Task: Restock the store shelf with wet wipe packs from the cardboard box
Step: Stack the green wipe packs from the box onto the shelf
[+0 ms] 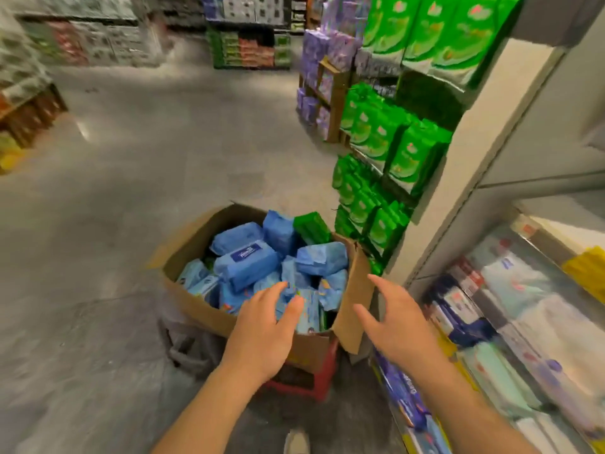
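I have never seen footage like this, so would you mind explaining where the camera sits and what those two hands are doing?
There is no machine here. The camera is worn on a person's head, looking forward and down, so the two bare arms are that person's own. The left hand reaches, fingers open, over an open cardboard box full of blue wet wipe packs, with one green pack at the back. The right hand hovers open beside the box's flap. Neither hand holds anything. The box rests on a red crate on the floor. Stocked store shelves stand to the right.
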`<state>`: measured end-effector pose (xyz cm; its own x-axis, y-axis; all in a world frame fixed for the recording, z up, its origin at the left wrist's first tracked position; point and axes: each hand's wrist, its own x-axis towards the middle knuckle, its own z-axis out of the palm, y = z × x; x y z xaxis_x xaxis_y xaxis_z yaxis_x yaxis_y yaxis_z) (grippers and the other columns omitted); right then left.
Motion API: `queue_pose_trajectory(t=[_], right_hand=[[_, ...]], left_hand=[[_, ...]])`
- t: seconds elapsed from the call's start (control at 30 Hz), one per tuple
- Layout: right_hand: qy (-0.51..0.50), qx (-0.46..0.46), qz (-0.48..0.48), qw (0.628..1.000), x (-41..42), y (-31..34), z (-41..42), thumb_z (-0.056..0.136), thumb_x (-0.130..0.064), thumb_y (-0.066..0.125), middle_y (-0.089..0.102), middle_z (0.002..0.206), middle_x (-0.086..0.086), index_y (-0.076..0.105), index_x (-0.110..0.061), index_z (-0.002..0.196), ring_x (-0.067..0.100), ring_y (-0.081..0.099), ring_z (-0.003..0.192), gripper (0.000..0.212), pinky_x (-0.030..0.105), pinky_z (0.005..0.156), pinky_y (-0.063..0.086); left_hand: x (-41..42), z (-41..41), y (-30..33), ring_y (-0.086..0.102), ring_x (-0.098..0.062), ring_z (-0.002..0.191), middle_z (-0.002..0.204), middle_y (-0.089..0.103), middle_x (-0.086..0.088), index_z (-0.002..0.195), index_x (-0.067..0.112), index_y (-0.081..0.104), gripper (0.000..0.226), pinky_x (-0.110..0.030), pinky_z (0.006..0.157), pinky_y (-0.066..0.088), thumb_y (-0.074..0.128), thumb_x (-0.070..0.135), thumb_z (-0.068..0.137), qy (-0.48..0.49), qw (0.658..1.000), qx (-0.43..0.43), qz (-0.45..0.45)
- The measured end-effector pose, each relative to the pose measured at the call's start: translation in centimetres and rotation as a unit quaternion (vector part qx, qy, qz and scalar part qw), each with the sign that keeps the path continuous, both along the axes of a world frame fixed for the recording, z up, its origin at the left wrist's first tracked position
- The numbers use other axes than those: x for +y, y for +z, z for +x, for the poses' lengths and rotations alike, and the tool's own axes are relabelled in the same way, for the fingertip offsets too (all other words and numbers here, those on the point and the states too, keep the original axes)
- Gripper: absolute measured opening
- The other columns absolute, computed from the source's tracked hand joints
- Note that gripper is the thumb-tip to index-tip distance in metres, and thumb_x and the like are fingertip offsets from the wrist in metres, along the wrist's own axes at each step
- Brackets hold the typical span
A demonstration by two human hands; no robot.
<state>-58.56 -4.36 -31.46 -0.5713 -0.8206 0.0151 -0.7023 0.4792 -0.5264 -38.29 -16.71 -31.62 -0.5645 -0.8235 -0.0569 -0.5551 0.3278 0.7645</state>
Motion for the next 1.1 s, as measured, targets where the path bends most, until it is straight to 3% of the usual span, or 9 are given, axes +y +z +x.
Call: queue_pose_trajectory(t=[0.17,0.33,0.5,0.6,0.7,0.8,0.9,0.97,1.1], right_hand=[[0.004,-0.062,-0.004,0.998,-13.5,-3.7,-6.4,0.091,-0.04,0.071,0.051,0.149,0.004,0.043,-0.019,0.153,0.023,0.049,0.136,0.071,0.036,0.109,0.042],[-0.019,-0.08,0.009,0.997,-25.2,-8.5,-11.3,0.082,-0.03,0.079,0.061,0.128,0.014,0.053,-0.014,0.141,0.034,0.059,0.117,0.067,0.04,0.095,0.049],[0.001,-0.059,0.072,0.996,-33.2,-12.5,-13.9,0.083,-0.024,0.081,0.037,0.149,0.019,0.026,-0.014,0.159,0.039,0.049,0.129,0.094,0.045,0.101,0.047],[0.016,-0.042,0.111,0.993,-35.9,-15.0,-15.1,0.083,-0.021,0.081,0.029,0.156,0.017,0.017,-0.015,0.161,0.041,0.051,0.127,0.101,0.048,0.093,0.052],[0.029,-0.022,0.116,0.993,-36.8,-16.7,-16.1,0.082,-0.013,0.078,0.043,0.146,0.017,0.035,-0.017,0.152,0.042,0.058,0.114,0.083,0.049,0.085,0.055],[0.058,0.045,0.095,0.993,-35.8,-15.7,-15.7,0.08,-0.005,0.074,0.055,0.128,0.014,0.05,-0.016,0.136,0.039,0.061,0.1,0.061,0.038,0.068,0.048],[0.076,0.084,0.059,0.992,-32.9,-13.1,-13.7,0.079,0.0,0.069,0.057,0.127,0.005,0.056,-0.022,0.133,0.036,0.062,0.098,0.06,0.036,0.065,0.043],[0.092,0.07,0.013,0.993,-30.0,-11.0,-12.0,0.076,0.002,0.068,0.056,0.132,0.0,0.056,-0.027,0.133,0.031,0.062,0.106,0.065,0.038,0.077,0.05],[0.149,0.125,-0.087,0.977,-23.0,-5.8,-8.8,0.06,0.004,0.071,0.059,0.142,0.004,0.053,-0.027,0.13,0.028,0.061,0.123,0.079,0.043,0.093,0.057]], left_hand=[[-8.3,-2.3,-1.3,0.034,-0.008,0.139,0.147,0.04,0.018,0.143,0.039,0.039,0.076,-0.039,0.114,0.033,0.025,0.081,0.081,0.033,0.998,-0.027,0.039],[-15.4,-4.8,-2.3,0.045,0.001,0.126,0.139,0.047,0.02,0.14,0.034,0.046,0.055,-0.02,0.101,0.035,0.04,0.06,0.092,0.081,0.993,-0.021,0.089],[-19.4,-6.2,-3.9,0.048,0.007,0.119,0.133,0.052,0.023,0.132,0.037,0.052,0.052,-0.014,0.096,0.036,0.041,0.062,0.088,0.116,0.981,-0.017,0.155],[-21.1,-6.5,-4.5,0.052,0.008,0.113,0.128,0.056,0.022,0.13,0.034,0.056,0.037,-0.018,0.098,0.041,0.047,0.048,0.096,0.149,0.968,-0.013,0.199],[-22.7,-6.4,-5.1,0.054,0.007,0.114,0.127,0.057,0.023,0.13,0.037,0.055,0.038,-0.034,0.1,0.05,0.05,0.051,0.095,0.147,0.964,-0.017,0.223],[-23.8,-6.3,-5.7,0.055,0.007,0.109,0.119,0.059,0.025,0.126,0.039,0.057,0.034,-0.03,0.098,0.049,0.051,0.051,0.094,0.138,0.965,-0.029,0.221],[-23.8,-6.6,-5.3,0.057,0.01,0.098,0.107,0.063,0.025,0.116,0.04,0.062,0.026,-0.032,0.082,0.053,0.054,0.048,0.094,0.157,0.951,0.012,0.266],[-23.7,-7.1,-4.8,0.064,-0.004,0.099,0.108,0.069,0.017,0.114,0.034,0.064,0.025,-0.033,0.076,0.053,0.055,0.046,0.094,0.173,0.914,0.061,0.363],[-22.0,-8.4,-2.4,0.066,-0.027,0.095,0.111,0.073,-0.007,0.108,0.026,0.066,0.028,-0.04,0.083,0.053,0.055,0.046,0.093,0.124,0.826,0.134,0.532]])
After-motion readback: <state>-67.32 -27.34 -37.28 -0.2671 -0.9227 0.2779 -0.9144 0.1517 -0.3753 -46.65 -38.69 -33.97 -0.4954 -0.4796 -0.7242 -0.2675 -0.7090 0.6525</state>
